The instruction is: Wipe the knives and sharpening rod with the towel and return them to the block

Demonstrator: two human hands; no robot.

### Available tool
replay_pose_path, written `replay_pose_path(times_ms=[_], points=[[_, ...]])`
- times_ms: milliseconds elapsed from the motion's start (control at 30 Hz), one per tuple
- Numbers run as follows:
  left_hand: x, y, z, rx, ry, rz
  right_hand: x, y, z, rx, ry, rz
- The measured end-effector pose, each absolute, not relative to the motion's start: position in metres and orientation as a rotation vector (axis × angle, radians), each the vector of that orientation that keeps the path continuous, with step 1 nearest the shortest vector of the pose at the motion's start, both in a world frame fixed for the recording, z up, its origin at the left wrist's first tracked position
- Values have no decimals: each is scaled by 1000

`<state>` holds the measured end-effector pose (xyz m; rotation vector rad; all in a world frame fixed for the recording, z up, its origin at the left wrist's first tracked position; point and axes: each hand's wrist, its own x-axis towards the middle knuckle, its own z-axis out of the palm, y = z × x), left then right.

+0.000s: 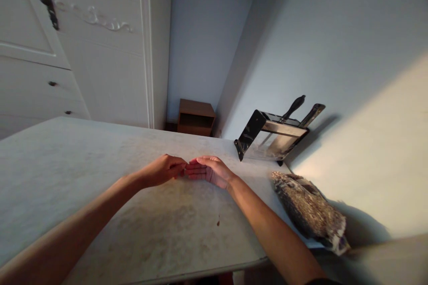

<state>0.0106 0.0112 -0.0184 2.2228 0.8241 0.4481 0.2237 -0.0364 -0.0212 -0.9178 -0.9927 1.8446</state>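
Over the middle of the pale, mottled table (110, 151), my two hands meet. My left hand (165, 171) comes in from the left with its fingers bent and pressed together; whatever they pinch, if anything, is hidden or too small to make out. Its fingertips are at the fingertips of my right hand (214, 171). That hand is turned palm toward me, its fingers stretched out to the left and slightly cupped, and nothing can be seen lying in it. Nearer to me, a small brown speck (218, 221) lies on the tabletop.
A black-framed knife holder (254, 131) with a clear front and two handled tools stands at the right by the wall. Closer on that side lies a speckled brown bag (310, 207). Beyond the table are a white wardrobe (110, 62) and a small brown cabinet (197, 107).
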Motion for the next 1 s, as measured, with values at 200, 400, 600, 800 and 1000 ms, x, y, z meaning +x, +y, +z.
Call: replay_pose_path(times_ms=[200,400,600,800,1000], points=[[10,13,-20,2424,982,467,218,-37,-19,-928,-1001,1836],[11,14,-21,2529,1117,475,216,-38,-19,-928,-1012,1830],[10,15,-20,2550,1227,453,217,-38,-21,-908,-1000,1840],[9,20,-26,2438,1024,560,219,-37,-22,-911,-953,1843],[11,15,-25,2343,917,691,219,-38,-22,-900,-953,1845]])
